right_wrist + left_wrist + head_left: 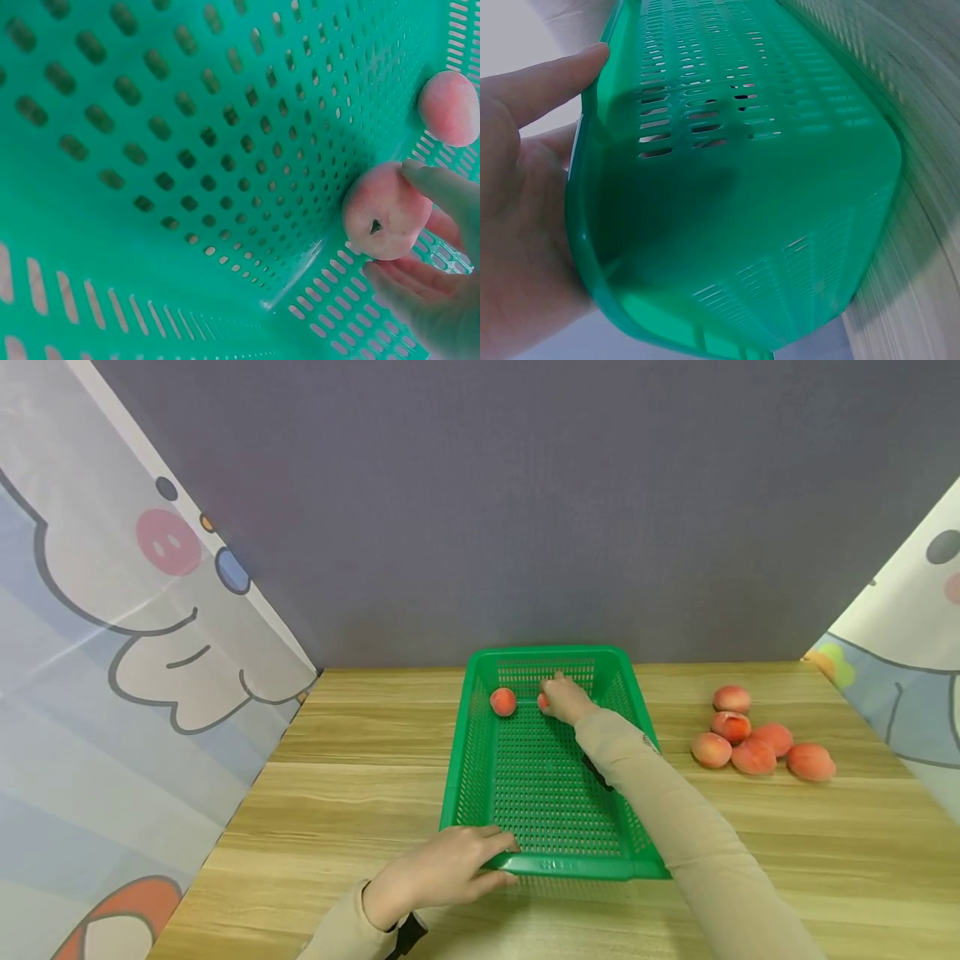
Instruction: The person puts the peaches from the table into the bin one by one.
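A green plastic basket (pixel 558 865) with slotted walls stands on the table. My left hand (pixel 450 867) grips its near rim at the left corner, thumb on one side and fingers on the other. Inside, at the far end, my right hand (pixel 566 699) holds a peach (pixel 386 212) between thumb and fingers, low by the basket floor; its stem hollow faces the right wrist camera. Another peach (pixel 503 702) lies in the far left corner of the basket, a little apart from the held one.
To the right of the basket, several peaches (pixel 753 757) lie grouped on the wooden table (pixel 360 793). A grey panel (pixel 525 510) rises behind the table's far edge. Cartoon-printed sheets (pixel 90 610) hang at both sides.
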Motion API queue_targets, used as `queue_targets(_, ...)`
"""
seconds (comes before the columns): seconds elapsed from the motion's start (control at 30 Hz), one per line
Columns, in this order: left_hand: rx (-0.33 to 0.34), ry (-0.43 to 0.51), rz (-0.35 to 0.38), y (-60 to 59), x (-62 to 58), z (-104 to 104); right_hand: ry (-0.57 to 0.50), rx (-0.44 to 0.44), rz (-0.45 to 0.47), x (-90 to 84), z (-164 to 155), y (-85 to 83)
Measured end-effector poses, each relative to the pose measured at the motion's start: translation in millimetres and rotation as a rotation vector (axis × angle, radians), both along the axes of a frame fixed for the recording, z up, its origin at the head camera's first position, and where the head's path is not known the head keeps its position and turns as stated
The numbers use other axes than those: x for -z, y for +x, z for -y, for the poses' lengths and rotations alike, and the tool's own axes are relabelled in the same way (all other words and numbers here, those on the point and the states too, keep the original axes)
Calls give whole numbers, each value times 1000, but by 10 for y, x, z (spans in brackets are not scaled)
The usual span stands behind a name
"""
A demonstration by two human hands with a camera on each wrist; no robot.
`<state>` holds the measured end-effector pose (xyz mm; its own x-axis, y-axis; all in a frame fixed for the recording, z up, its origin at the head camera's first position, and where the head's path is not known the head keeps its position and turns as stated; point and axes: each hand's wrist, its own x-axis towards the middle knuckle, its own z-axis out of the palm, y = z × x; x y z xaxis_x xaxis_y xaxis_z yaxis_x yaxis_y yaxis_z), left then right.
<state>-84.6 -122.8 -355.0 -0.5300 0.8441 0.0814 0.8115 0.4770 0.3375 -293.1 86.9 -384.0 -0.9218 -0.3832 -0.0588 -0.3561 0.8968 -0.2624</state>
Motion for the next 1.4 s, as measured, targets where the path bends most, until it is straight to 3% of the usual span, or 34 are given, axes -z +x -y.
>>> queue_targets(0.57, 1, 2, -15, 0, 14, 0, -19, -43, 47, -153, 35, 8)
queue_targets(0.77, 0, 21, -45, -1, 28, 1, 25, -63, 37, -221, 61, 28)
queue_targets(1.13, 12, 30, -24, -3, 20, 3, 170, -116, 74, -446, 165, 114)
queue_targets(1.4, 8, 27, -23, 0, 16, 11, 195, -154, 105, -617, 167, 227)
